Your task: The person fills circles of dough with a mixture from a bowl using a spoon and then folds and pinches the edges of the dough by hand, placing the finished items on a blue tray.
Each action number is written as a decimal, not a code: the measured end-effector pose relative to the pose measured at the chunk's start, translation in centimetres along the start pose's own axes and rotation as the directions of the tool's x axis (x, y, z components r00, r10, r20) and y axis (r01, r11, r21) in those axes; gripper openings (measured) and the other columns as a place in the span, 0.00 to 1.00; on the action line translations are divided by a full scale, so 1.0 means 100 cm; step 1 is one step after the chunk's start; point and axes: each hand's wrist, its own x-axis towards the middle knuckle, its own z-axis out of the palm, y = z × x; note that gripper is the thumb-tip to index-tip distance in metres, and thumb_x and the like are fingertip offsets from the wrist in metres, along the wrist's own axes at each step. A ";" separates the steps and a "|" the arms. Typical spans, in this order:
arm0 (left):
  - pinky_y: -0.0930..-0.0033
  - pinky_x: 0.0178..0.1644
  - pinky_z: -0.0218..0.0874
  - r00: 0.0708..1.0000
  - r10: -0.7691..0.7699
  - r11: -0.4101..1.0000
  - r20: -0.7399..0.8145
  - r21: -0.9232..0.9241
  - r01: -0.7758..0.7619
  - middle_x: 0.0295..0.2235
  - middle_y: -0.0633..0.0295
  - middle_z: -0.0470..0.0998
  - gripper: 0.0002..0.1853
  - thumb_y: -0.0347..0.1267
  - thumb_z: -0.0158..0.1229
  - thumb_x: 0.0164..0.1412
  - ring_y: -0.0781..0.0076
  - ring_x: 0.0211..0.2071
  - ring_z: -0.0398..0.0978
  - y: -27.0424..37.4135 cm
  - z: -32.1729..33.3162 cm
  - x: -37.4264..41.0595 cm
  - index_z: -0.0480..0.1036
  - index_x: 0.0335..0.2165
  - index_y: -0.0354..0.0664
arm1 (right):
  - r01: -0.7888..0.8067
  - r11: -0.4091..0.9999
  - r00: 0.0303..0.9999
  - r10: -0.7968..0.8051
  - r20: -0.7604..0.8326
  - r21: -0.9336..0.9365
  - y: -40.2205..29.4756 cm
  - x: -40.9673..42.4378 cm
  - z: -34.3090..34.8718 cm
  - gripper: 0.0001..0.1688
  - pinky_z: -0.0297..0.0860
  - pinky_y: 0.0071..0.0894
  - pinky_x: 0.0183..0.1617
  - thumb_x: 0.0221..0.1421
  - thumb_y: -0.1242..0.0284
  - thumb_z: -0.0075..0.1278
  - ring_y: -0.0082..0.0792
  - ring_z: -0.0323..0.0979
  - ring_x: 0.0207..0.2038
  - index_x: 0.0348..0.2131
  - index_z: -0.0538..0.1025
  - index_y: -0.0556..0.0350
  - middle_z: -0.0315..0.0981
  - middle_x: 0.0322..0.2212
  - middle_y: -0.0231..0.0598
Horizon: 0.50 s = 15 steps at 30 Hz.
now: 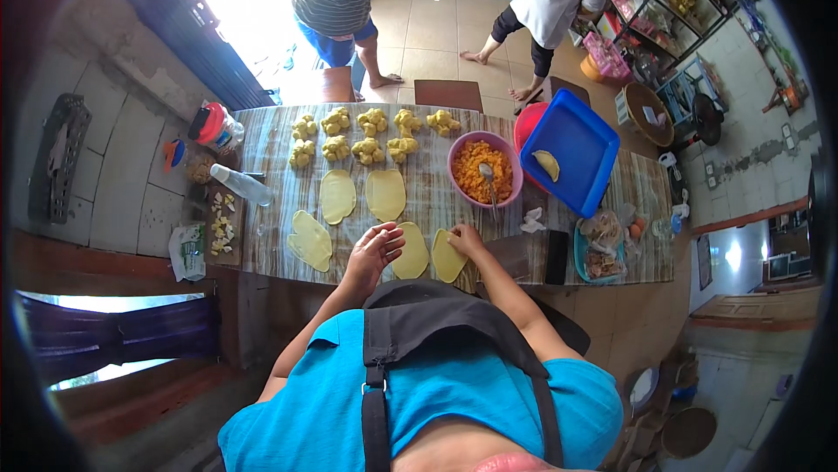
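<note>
Several flat yellow dough sheets (337, 197) lie on a wood-patterned table covering (429, 177). My left hand (374, 256) is raised over the near part of the table, fingers apart, holding nothing, beside one oval sheet (411, 250). The fingers of my right hand (463, 241) touch the upper right edge of the rightmost dough sheet (448, 257); whether they pinch it is unclear. Two rows of yellow dough clusters (368, 151) sit at the back. A pink bowl (453, 178) of orange filling (473, 164) holds a metal spoon (486, 172). One folded pastry (546, 165) rests in a blue tray (592, 144).
A clear bottle (243, 185), lidded jars (226, 131) and a board with chopped pieces (222, 236) are at left. A dark phone (556, 257) and a teal basket (582, 256) with bags stand at right. Two people (334, 0) are beyond the table, near stools (448, 96).
</note>
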 end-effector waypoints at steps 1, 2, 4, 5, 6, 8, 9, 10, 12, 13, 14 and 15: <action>0.69 0.47 0.66 1.000 0.004 1.000 0.008 0.000 -0.004 0.44 0.60 0.74 0.15 0.33 0.48 0.65 0.71 0.42 0.74 0.000 0.001 -0.001 0.66 0.49 0.40 | -0.043 0.998 0.997 0.040 0.069 0.038 -0.001 0.001 -0.001 0.19 0.71 0.36 0.41 0.44 0.69 0.61 0.38 0.76 0.36 0.37 0.78 0.59 0.78 0.33 0.43; 0.69 0.47 0.66 1.000 0.008 1.000 0.017 0.001 -0.008 0.44 0.60 0.75 0.15 0.33 0.48 0.65 0.71 0.42 0.74 0.000 0.002 -0.001 0.66 0.49 0.40 | -0.026 0.997 0.994 0.018 0.105 0.076 -0.001 0.001 -0.003 0.18 0.71 0.35 0.40 0.44 0.69 0.61 0.35 0.76 0.35 0.36 0.79 0.59 0.79 0.32 0.42; 0.69 0.47 0.66 1.000 0.011 1.000 0.012 -0.005 -0.011 0.44 0.60 0.75 0.15 0.33 0.48 0.65 0.71 0.42 0.74 -0.003 -0.002 -0.001 0.66 0.49 0.40 | -0.002 0.988 0.982 -0.027 0.187 0.152 -0.016 -0.012 -0.014 0.16 0.71 0.31 0.39 0.45 0.70 0.61 0.30 0.76 0.33 0.35 0.79 0.61 0.79 0.29 0.40; 0.69 0.47 0.66 1.000 0.010 1.000 0.010 -0.007 -0.010 0.43 0.60 0.75 0.15 0.33 0.48 0.65 0.71 0.42 0.74 -0.004 -0.004 -0.001 0.66 0.49 0.40 | 0.026 0.981 0.975 -0.067 0.212 0.191 -0.024 -0.021 -0.022 0.16 0.71 0.30 0.39 0.46 0.70 0.61 0.29 0.76 0.33 0.35 0.79 0.61 0.79 0.29 0.39; 0.69 0.47 0.66 1.000 0.011 1.000 0.000 -0.012 -0.011 0.43 0.60 0.75 0.15 0.33 0.48 0.65 0.72 0.42 0.74 -0.005 -0.007 -0.002 0.66 0.48 0.40 | 0.054 0.972 0.964 -0.111 0.242 0.229 -0.041 -0.033 -0.030 0.16 0.70 0.29 0.39 0.46 0.70 0.61 0.28 0.75 0.32 0.36 0.79 0.62 0.79 0.29 0.39; 0.69 0.47 0.66 1.000 0.018 1.000 -0.004 -0.017 -0.018 0.43 0.60 0.75 0.15 0.33 0.48 0.66 0.72 0.42 0.74 -0.006 -0.010 -0.002 0.67 0.48 0.40 | 0.104 0.951 0.954 -0.178 0.240 0.291 -0.067 -0.056 -0.044 0.15 0.69 0.26 0.39 0.48 0.71 0.60 0.25 0.74 0.33 0.35 0.78 0.64 0.79 0.29 0.38; 0.69 0.47 0.66 1.000 0.025 0.999 -0.007 -0.021 -0.025 0.43 0.60 0.75 0.15 0.33 0.48 0.66 0.72 0.42 0.74 -0.006 -0.011 -0.002 0.67 0.48 0.40 | 0.117 0.940 0.953 -0.198 0.231 0.321 -0.080 -0.065 -0.052 0.15 0.70 0.27 0.39 0.48 0.71 0.59 0.27 0.75 0.33 0.35 0.78 0.63 0.79 0.30 0.40; 0.69 0.47 0.66 1.000 0.023 1.000 -0.014 -0.009 -0.023 0.43 0.60 0.75 0.15 0.33 0.48 0.65 0.72 0.42 0.74 -0.004 -0.010 -0.001 0.67 0.48 0.40 | 0.129 0.927 0.952 -0.216 0.219 0.352 -0.094 -0.075 -0.062 0.15 0.70 0.28 0.40 0.48 0.71 0.58 0.28 0.76 0.34 0.36 0.78 0.62 0.78 0.31 0.41; 0.67 0.48 0.66 0.999 0.049 0.998 -0.009 0.037 -0.049 0.44 0.58 0.74 0.16 0.33 0.47 0.65 0.70 0.43 0.74 -0.001 -0.012 0.004 0.65 0.49 0.39 | 0.180 0.917 0.949 -0.257 0.182 0.355 -0.120 -0.088 -0.076 0.14 0.71 0.29 0.40 0.49 0.71 0.57 0.30 0.77 0.34 0.36 0.78 0.61 0.78 0.32 0.42; 0.66 0.49 0.66 0.998 0.062 0.996 -0.003 0.061 -0.062 0.45 0.58 0.74 0.17 0.33 0.47 0.65 0.69 0.44 0.74 0.001 -0.013 0.009 0.65 0.50 0.38 | 0.219 0.920 0.948 -0.280 0.153 0.326 -0.132 -0.092 -0.082 0.13 0.71 0.29 0.40 0.50 0.72 0.57 0.31 0.77 0.33 0.36 0.78 0.60 0.78 0.32 0.42; 0.66 0.49 0.65 0.996 0.093 0.992 0.009 0.086 -0.093 0.45 0.57 0.74 0.17 0.34 0.47 0.66 0.69 0.44 0.73 0.002 -0.015 0.014 0.65 0.50 0.38 | 0.257 0.920 0.944 -0.304 0.125 0.296 -0.143 -0.095 -0.088 0.12 0.71 0.29 0.40 0.51 0.72 0.56 0.31 0.77 0.33 0.36 0.78 0.60 0.77 0.32 0.42; 0.67 0.48 0.65 0.993 0.113 0.987 0.017 0.112 -0.114 0.44 0.58 0.74 0.17 0.34 0.47 0.66 0.69 0.44 0.74 0.008 -0.012 0.017 0.65 0.50 0.38 | 0.322 0.910 0.930 -0.356 0.094 0.260 -0.155 -0.099 -0.093 0.12 0.71 0.29 0.39 0.51 0.72 0.56 0.31 0.77 0.33 0.36 0.78 0.60 0.77 0.31 0.42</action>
